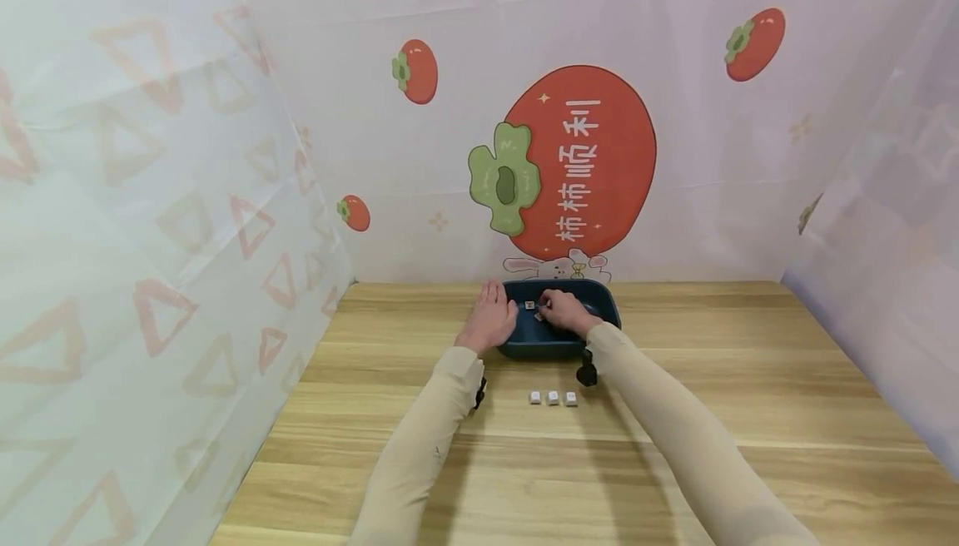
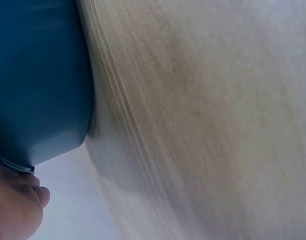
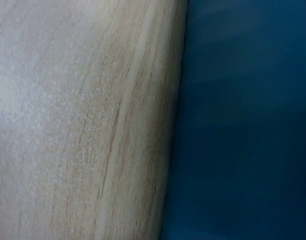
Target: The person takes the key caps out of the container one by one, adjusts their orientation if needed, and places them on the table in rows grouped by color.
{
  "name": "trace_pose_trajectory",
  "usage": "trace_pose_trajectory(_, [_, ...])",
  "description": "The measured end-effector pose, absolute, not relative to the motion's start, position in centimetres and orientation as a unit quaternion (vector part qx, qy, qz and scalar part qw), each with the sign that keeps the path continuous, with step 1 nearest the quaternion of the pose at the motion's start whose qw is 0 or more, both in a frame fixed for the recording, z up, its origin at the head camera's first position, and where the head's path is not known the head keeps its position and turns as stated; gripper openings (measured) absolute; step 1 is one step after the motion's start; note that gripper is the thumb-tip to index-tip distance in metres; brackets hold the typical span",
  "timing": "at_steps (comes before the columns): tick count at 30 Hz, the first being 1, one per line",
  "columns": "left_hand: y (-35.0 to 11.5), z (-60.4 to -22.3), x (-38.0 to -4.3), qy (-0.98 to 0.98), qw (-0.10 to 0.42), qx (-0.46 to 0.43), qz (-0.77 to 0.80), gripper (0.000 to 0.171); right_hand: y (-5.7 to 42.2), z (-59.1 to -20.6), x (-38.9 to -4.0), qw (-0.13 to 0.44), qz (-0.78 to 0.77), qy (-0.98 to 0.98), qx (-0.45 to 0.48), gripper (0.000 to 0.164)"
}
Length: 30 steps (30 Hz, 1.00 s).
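A dark blue plastic basin stands on the table against the back wall. My left hand rests along its left rim, fingers extended; the left wrist view catches part of that hand at the basin's edge. Reaching over the front rim, my right hand has bent fingers down inside. Near those fingertips lies a small light piece, and a square piece sits farther left. Whether the fingertips pinch anything is too small to tell. Only the basin's side and tabletop show in the right wrist view.
Three small white keycap-like blocks, the middle one among them, form a row on the wooden table in front of the basin. A printed cloth hangs behind, with further cloth walls at left and right.
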<state>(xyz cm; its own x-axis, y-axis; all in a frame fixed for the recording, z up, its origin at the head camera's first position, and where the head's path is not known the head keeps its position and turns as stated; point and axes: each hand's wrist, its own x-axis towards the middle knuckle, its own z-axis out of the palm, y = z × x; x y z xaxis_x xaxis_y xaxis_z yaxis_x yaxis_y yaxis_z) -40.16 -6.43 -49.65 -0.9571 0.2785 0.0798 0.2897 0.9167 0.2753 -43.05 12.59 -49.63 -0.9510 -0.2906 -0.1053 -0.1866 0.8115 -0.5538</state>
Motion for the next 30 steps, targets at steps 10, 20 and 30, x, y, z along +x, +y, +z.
trace_pose_trajectory(10, [-6.4, -49.4, -39.9, -0.978, 0.015, -0.143, -0.152, 0.063, 12.8, -49.1, -42.8, 0.114, -0.284, 0.947, -0.101, 0.014])
trace_pose_trajectory(20, [-6.3, -49.0, -39.5, -0.979, 0.010, -0.144, -0.142, 0.066, 13.9, -48.6, -42.4, 0.127, -0.317, 0.934, -0.109, 0.023])
trace_pose_trajectory(30, [-6.3, -48.9, -39.6, -0.979, 0.003, -0.145, -0.141, 0.065, 14.7, -47.7, -41.3, 0.115, -0.315, 0.933, -0.131, 0.027])
